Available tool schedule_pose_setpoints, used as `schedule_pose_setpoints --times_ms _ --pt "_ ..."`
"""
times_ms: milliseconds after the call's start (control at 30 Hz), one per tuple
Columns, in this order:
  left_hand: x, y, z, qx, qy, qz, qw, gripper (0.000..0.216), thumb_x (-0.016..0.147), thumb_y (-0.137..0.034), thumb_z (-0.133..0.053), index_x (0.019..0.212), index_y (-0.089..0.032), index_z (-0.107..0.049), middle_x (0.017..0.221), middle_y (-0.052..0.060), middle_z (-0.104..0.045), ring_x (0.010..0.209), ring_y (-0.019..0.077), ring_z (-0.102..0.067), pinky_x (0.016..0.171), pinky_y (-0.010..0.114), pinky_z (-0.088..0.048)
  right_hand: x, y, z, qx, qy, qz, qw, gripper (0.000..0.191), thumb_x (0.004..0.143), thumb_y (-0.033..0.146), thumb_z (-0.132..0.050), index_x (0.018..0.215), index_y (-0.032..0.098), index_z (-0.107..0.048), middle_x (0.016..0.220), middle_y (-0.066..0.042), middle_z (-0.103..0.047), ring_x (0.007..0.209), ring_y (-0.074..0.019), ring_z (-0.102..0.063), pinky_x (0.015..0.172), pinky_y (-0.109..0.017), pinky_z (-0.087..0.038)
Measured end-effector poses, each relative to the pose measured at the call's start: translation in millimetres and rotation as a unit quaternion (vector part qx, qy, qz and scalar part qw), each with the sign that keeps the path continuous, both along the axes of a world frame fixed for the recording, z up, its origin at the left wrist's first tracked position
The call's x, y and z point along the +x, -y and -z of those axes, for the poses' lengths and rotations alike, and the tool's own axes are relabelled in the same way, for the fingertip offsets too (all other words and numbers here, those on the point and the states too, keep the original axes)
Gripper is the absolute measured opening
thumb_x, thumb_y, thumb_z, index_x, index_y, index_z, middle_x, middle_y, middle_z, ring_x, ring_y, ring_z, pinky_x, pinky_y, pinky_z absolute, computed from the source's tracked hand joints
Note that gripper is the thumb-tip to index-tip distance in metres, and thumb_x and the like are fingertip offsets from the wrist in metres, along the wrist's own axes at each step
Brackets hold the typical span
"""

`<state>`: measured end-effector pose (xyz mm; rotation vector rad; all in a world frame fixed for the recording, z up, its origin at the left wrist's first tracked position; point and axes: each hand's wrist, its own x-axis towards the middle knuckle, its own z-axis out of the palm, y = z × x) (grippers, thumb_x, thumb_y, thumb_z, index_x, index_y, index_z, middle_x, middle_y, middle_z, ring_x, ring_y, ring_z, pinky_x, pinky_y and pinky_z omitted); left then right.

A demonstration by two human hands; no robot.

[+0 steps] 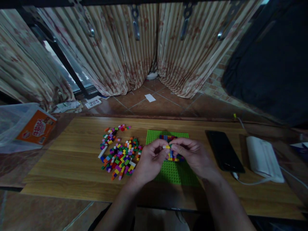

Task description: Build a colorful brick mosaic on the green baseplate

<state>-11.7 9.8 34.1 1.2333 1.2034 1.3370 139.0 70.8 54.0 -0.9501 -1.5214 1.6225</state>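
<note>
My left hand [150, 160] and my right hand [193, 155] meet over a green studded baseplate [173, 171] on a wooden table [79, 163]. Both pinch a small brick [166, 147], yellow and white, between their fingertips. Just beneath them a small multicoloured brick build [172, 156] stands on the baseplate, partly hidden by my fingers. A heap of several loose coloured bricks [119, 154] lies left of the baseplate, close to my left hand.
A black phone [223, 150] lies right of the baseplate, with a white power bank [263, 158] and cable beyond it. A clear bag with an orange packet [36, 128] sits at far left. Striped curtains [134, 48] hang behind the table.
</note>
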Motion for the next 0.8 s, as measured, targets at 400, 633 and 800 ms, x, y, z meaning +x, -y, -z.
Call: schedule_pose_setpoints --times_ms 400,633,800 --pt "-8.3 -4.9 8.9 -0.031 0.02 -0.094 0.995 0.011 0.083 -0.026 -0.065 0.086 -0.016 -0.066 0.072 -0.002 -0.058 0.063 0.0092 -0.049 0.058 0.019 -0.041 33.4 -33.0 18.0 0.124 0.179 0.246 0.944 0.021 0.072 0.035 -0.071 0.084 0.019 -0.077 0.085 -0.007 -0.076 0.082 -0.0229 -0.069 0.078 -0.036 -0.053" --pt "-11.1 -5.9 7.6 -0.037 0.009 -0.11 0.993 0.01 0.081 -0.026 -0.065 0.082 -0.016 -0.066 0.071 -0.001 -0.059 0.063 0.0097 -0.051 0.058 0.019 -0.042 20.2 -39.9 25.4 0.13 0.2 0.203 0.95 0.023 0.072 0.038 -0.069 0.083 0.02 -0.077 0.09 -0.008 -0.077 0.088 -0.0253 -0.07 0.083 -0.038 -0.052" --pt "-11.7 -5.0 6.4 -0.055 0.019 -0.12 0.991 0.01 0.078 -0.025 -0.066 0.082 -0.016 -0.066 0.069 -0.002 -0.06 0.061 0.0097 -0.052 0.057 0.019 -0.042 18.3 -46.3 31.6 0.103 0.226 0.176 0.953 0.022 0.071 0.037 -0.07 0.084 0.021 -0.078 0.089 -0.006 -0.077 0.088 -0.0252 -0.07 0.084 -0.039 -0.051"
